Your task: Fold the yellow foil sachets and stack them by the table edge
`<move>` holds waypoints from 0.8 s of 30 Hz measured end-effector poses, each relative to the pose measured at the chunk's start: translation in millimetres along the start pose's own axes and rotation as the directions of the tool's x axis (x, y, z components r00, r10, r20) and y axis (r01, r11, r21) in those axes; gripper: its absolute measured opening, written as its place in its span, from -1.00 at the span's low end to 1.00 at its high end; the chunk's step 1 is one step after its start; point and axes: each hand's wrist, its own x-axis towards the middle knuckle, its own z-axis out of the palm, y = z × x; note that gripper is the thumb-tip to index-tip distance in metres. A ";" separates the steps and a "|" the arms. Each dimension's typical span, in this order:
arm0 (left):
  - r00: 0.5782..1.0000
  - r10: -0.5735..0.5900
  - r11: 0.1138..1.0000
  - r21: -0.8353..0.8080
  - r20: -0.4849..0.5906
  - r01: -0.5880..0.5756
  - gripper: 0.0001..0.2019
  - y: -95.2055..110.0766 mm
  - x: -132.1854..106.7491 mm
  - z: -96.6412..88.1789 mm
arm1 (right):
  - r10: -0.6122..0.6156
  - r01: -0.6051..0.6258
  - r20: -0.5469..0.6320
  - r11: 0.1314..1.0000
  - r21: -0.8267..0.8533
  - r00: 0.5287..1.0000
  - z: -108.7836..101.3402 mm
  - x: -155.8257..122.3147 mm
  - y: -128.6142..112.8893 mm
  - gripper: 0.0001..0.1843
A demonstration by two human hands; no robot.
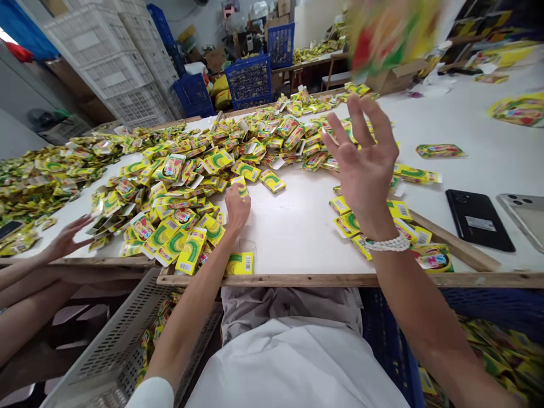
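Note:
A large heap of yellow-green foil sachets (182, 181) covers the white table (293, 226) in front of me. My left hand (237, 208) rests at the heap's right edge, its fingers closed on a yellow-green sachet (239, 186). My right hand (361, 164) is raised above the table with its fingers spread, holding nothing. A beaded bracelet (386, 243) circles that wrist. A blurred colourful packet (393, 34) hangs in the air beyond my right hand, touching neither hand. More sachets (348, 218) lie below my right palm.
A co-worker's hand (68, 238) reaches in at the left. Two phones (478, 220) lie at the right, near a wooden strip on the table edge (340, 280). A grey crate (123, 345) and a blue crate (488, 351) sit below the edge; stacked crates (114, 62) stand behind.

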 end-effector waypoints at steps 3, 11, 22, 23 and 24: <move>1.000 -0.007 0.990 0.143 -0.008 0.008 -0.66 -5.0 -2.1 2.9 | 0.100 -0.110 0.111 0.990 0.091 0.989 13.1 -9.9 -5.1 -0.35; 0.992 -0.013 0.999 -0.050 0.127 0.020 -0.90 -30.5 12.5 12.1 | 0.308 -0.106 0.364 0.871 -0.480 0.879 35.8 -35.6 15.2 -0.56; 0.950 -0.168 0.885 -0.384 0.264 0.263 -0.71 -16.9 8.7 17.0 | 0.544 0.128 0.422 0.496 -0.859 0.725 38.5 -38.0 33.3 -0.44; 0.940 -0.165 0.874 -0.398 0.297 0.279 -0.69 -11.6 6.7 15.5 | 0.558 0.125 0.411 0.479 -0.869 0.721 38.4 -38.2 35.2 -0.41; 0.933 -0.145 0.864 -0.416 0.330 0.282 -0.68 -6.1 4.8 13.7 | 0.559 0.113 0.397 0.473 -0.874 0.728 38.0 -38.2 37.5 -0.38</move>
